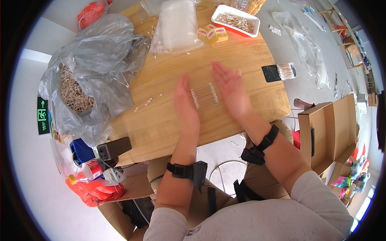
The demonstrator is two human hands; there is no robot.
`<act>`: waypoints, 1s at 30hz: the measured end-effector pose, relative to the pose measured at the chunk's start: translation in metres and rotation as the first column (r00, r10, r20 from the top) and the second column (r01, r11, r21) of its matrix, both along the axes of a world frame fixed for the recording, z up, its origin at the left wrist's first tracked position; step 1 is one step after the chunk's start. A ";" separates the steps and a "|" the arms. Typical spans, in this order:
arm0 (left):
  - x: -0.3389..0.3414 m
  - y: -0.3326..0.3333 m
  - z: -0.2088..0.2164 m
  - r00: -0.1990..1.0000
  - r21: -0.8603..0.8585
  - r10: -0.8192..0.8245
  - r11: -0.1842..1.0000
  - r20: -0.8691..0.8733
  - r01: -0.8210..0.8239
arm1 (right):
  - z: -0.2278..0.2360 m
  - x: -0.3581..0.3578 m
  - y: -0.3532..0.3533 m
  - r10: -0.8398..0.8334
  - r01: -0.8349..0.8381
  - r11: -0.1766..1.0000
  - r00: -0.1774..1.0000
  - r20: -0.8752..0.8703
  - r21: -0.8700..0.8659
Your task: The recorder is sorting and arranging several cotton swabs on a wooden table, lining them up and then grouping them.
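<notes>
A neat row of wooden-stick cotton swabs lies side by side on the wooden table, between my two hands. On its left side my left hand stands edge-down with fingers stretched out. Along the right side, my right hand is held likewise, fingers extended and thumb raised, palm turned toward the swabs. Neither hand holds anything; each is close beside the row, and I cannot tell whether they touch it. A few loose cotton swabs lie to the left of my left hand.
A grey plastic bag full of swabs covers the table's left side. Clear plastic bags, small yellow boxes and a white tray of swabs sit at the back. A black card with swabs overhangs the right edge; a phone lies front left.
</notes>
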State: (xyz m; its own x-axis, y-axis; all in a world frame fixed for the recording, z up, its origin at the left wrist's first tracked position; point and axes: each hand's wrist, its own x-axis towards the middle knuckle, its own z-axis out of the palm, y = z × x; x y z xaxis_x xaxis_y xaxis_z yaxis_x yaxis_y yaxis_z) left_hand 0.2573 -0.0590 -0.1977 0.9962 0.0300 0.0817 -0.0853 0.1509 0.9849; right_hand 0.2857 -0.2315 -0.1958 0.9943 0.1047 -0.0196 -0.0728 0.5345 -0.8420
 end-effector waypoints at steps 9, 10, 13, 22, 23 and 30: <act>-0.010 -0.021 -0.002 0.948 0.949 -0.253 0.293 0.194 -0.116 | 0.045 -0.029 -0.043 0.107 -0.103 0.678 0.993 -0.041 -0.728; -0.011 -0.019 -0.007 0.947 0.955 -0.263 0.276 0.183 -0.107 | 0.054 -0.036 -0.042 0.183 -0.184 0.450 0.977 -0.111 -0.874; -0.010 -0.022 -0.012 0.946 0.954 -0.261 0.275 0.190 -0.116 | 0.014 -0.058 -0.047 0.564 0.171 -0.032 0.817 0.123 -0.985; -0.009 -0.021 -0.017 0.935 0.936 -0.251 0.310 0.251 -0.168 | 0.012 -0.079 -0.033 0.632 0.303 -0.127 0.759 0.158 -0.944; -0.009 -0.021 -0.018 0.935 0.935 -0.250 0.311 0.252 -0.169 | 0.011 -0.079 -0.032 0.633 0.304 -0.129 0.758 0.158 -0.944; -0.015 -0.024 -0.014 0.943 0.938 -0.239 0.313 0.232 -0.151 | 0.015 -0.080 -0.027 0.620 0.338 -0.195 0.770 0.152 -0.921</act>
State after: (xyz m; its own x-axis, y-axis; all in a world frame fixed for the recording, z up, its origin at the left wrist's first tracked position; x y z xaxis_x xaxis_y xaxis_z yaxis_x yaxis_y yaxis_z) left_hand 0.2423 -0.0827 -0.2115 0.9107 -0.3036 0.2801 -0.3951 -0.8379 0.3767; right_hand 0.2057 -0.2581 -0.1810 0.8117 0.5808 0.0617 0.5801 -0.7895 -0.2005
